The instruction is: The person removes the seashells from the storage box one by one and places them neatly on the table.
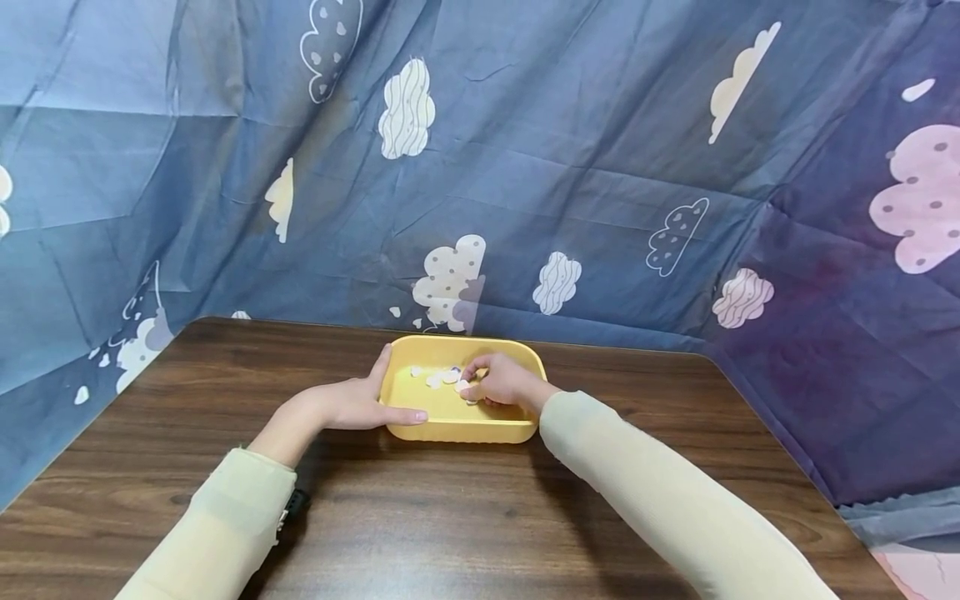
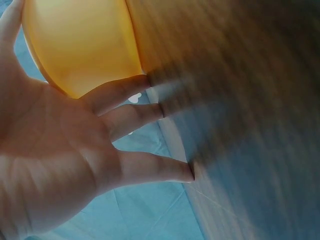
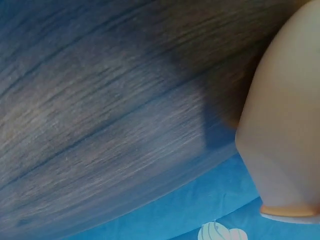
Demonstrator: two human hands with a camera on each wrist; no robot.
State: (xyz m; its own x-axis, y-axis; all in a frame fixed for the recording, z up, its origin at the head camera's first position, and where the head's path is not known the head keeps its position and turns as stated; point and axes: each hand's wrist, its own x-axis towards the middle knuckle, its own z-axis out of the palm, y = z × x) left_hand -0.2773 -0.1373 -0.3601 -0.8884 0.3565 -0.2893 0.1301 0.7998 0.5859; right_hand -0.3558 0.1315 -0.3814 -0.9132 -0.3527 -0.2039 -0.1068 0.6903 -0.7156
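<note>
A yellow plastic bin [image 1: 457, 432] stands on the wooden table, with several small white pieces [image 1: 434, 381] on its floor. My left hand [image 1: 352, 404] rests against the bin's left end, its thumb along the front rim and its fingers spread straight. In the left wrist view, the fingertips [image 2: 190, 172] reach down to the tabletop beside the bin wall [image 2: 82, 45]. Inside the bin, my right hand [image 1: 504, 382] has curled fingers and pinches a small white piece [image 1: 462, 387] with thumb and fingertips. The right wrist view does not show this grip.
The dark wooden table [image 1: 450, 517] spreads around the bin. Behind it hangs a blue cloth [image 1: 525, 167] with cloud prints, continuing down both sides. A black band [image 1: 297, 502] shows at my left sleeve.
</note>
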